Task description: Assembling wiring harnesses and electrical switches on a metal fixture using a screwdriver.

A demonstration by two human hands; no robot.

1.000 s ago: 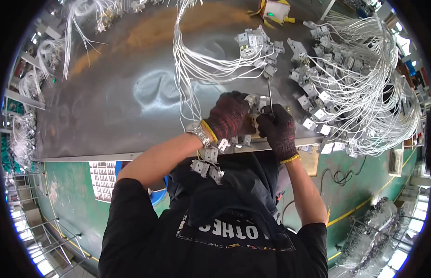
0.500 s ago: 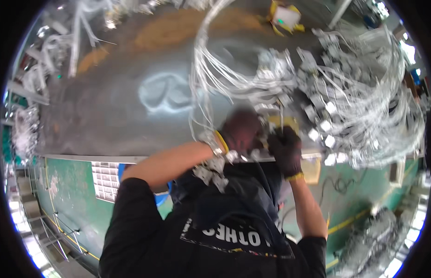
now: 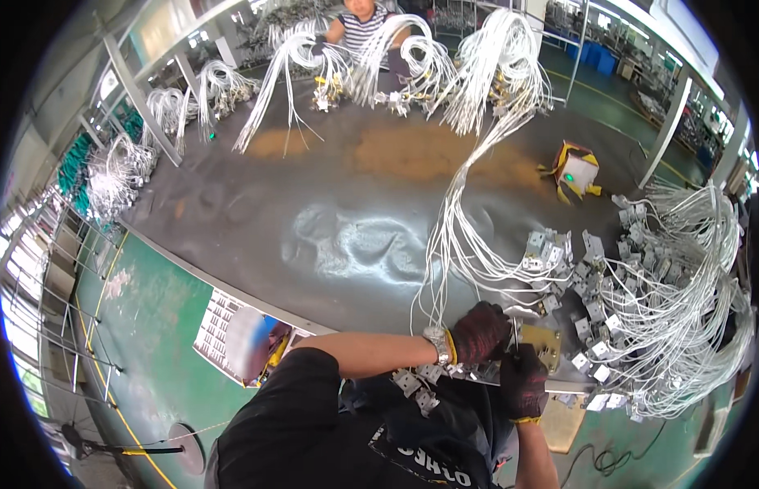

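Observation:
At the table's near edge, my left hand, in a dark red and black glove, has its fingers curled beside a yellowish fixture plate. Whatever those fingers hold is hidden. My right hand, in a dark glove with a yellow cuff, is closed around a slim metal rod that sticks up beside the plate. A bundle of white wires runs across the table to small metal brackets just beyond the plate. More metal brackets lie by my left forearm.
A large heap of white wires with metal brackets covers the table's right end. Farther back sits a yellow-and-black taped box with a green light. Across the dented metal tabletop, a person in a striped top stands behind hanging wire bundles.
My view has tilted up and swung, bringing the far side and the other person into sight. Both hands stay close together at the fixture plate.

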